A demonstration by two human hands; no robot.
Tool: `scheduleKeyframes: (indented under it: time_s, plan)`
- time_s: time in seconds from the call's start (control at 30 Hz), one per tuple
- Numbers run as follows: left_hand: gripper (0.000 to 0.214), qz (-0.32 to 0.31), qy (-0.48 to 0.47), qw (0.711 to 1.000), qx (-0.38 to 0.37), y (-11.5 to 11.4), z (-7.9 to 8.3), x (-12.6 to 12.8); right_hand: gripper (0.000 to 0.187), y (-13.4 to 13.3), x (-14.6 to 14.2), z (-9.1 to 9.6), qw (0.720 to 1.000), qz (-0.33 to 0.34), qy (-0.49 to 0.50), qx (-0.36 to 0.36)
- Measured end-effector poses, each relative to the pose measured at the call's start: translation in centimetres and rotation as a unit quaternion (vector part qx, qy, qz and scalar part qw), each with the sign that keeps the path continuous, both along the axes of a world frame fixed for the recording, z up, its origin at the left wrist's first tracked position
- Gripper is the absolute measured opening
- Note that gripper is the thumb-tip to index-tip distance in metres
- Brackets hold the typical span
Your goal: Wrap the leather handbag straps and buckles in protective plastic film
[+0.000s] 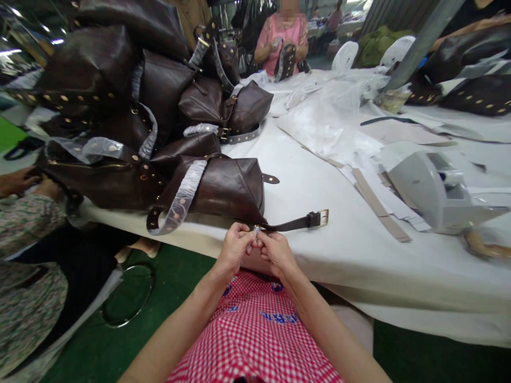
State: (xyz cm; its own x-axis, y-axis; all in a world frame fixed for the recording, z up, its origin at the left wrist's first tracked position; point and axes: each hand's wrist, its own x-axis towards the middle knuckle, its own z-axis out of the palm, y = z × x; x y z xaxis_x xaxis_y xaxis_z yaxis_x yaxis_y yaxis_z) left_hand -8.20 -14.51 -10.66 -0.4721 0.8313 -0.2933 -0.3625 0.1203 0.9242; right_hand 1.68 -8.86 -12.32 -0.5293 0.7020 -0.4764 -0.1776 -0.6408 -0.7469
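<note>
My left hand (235, 246) and my right hand (275, 251) meet at the table's front edge, fingers pinched together on a small silvery bit at the end of a thin dark strap (295, 223). The strap runs right to a brass buckle (322, 216). It belongs to a dark brown leather bag (231, 186) lying just beyond my hands, with a plastic-wrapped handle (181, 199).
A heap of brown studded bags (120, 96) fills the left. White cloth covers the table (327, 250). Clear plastic sheets (331, 111), card strips (379, 207) and a grey machine (435, 186) lie right. A seated person in pink (281, 40) works opposite; another person's sleeve (24, 218) is left.
</note>
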Motion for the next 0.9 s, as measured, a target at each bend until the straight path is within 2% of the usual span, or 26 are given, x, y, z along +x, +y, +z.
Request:
scheduleKeyframes:
  time_s: [0.07, 0.13, 0.2, 0.3, 0.37, 0.5, 0.6, 0.7, 0.77, 0.83, 0.9]
  plan:
    - [0.043, 0.004, 0.0, 1.0, -0.009, 0.0, -0.2, 0.0, 0.022, 0.5, 0.5, 0.3, 0.995, 0.031, 0.068, -0.073]
    - [0.044, 0.004, 0.001, 1.0, -0.017, -0.1, -0.2, 0.1, 0.014, 1.0, 1.0, 0.7, 0.987, 0.065, 0.1, -0.106]
    - [0.044, 0.002, -0.01, 1.0, -0.022, -0.2, -0.2, 0.1, 0.014, 1.3, 1.4, 1.0, 0.973, 0.098, 0.149, -0.146]
    - [0.043, -0.001, -0.046, 0.998, -0.029, -0.5, 0.1, 0.0, 0.021, 1.2, 1.2, 0.9, 0.923, 0.132, 0.261, -0.251]
    - [0.044, -0.006, -0.072, 0.997, -0.033, -0.8, 0.3, -0.2, 0.022, 1.1, 0.8, 0.5, 0.893, 0.132, 0.309, -0.298]
    - [0.048, -0.024, -0.102, 0.994, -0.031, -1.0, 0.3, -0.8, 0.029, 1.1, 0.0, -0.5, 0.864, 0.136, 0.362, -0.322]
    - [0.049, -0.018, -0.076, 0.997, -0.027, -0.6, -0.5, -0.9, 0.025, 1.5, -0.1, -0.9, 0.85, 0.17, 0.385, -0.318]
    - [0.049, -0.025, -0.026, 0.999, -0.026, -0.1, -1.2, -0.6, 0.013, 1.8, 0.6, -1.5, 0.852, 0.183, 0.393, -0.295]
    - [0.045, -0.061, -0.003, 0.997, -0.036, 0.0, -1.2, -0.3, 0.009, 2.0, 1.4, -2.3, 0.865, 0.17, 0.388, -0.271]
    - [0.039, -0.108, 0.036, 0.992, -0.052, -0.5, -0.6, -0.3, 0.015, 2.3, 2.5, -3.4, 0.887, 0.16, 0.368, -0.228]
    - [0.032, -0.117, 0.149, 0.981, -0.053, -1.7, 0.4, -1.0, 0.024, 2.9, 3.6, -4.5, 0.914, 0.17, 0.328, -0.169]
